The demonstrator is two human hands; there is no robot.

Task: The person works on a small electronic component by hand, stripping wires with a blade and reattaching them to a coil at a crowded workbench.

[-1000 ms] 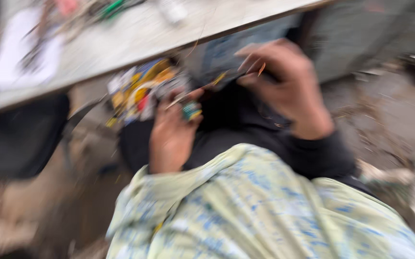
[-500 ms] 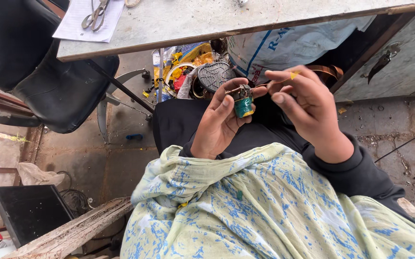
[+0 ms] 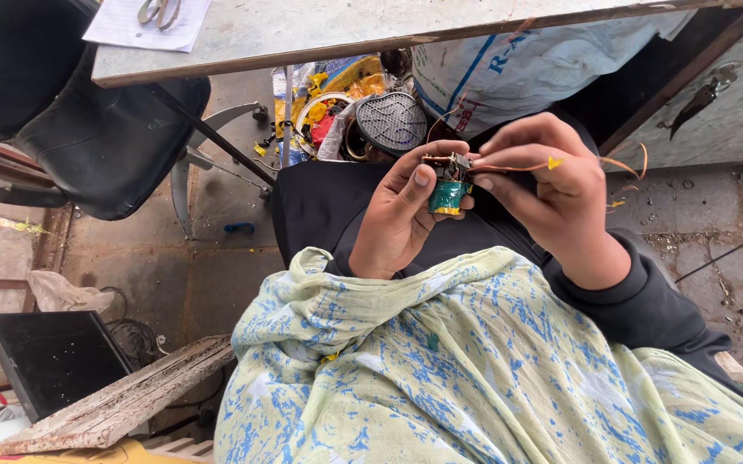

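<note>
My left hand (image 3: 401, 215) grips a small green-wrapped coil part (image 3: 447, 194) with yellow tape and a metal top, thumb pressed on its upper edge. My right hand (image 3: 552, 193) pinches thin copper-coloured wires (image 3: 595, 163) that run out from the part's top to the right, with a bit of yellow tape on one. Both hands hover over my lap, above dark trousers and a pale green and blue patterned cloth (image 3: 475, 369).
A grey worktable (image 3: 320, 34) with paper and scissors (image 3: 158, 12) stands ahead. Under it lie a pile of colourful scrap (image 3: 337, 112), a round mesh piece (image 3: 393, 120) and a white sack (image 3: 543, 69). A black chair (image 3: 88, 129) is left; a dark monitor (image 3: 49, 361) and plank lower left.
The view has steadied and shifted. My hands have come slightly apart, and the right hand now draws the thin wires out to the right of the coil part.
</note>
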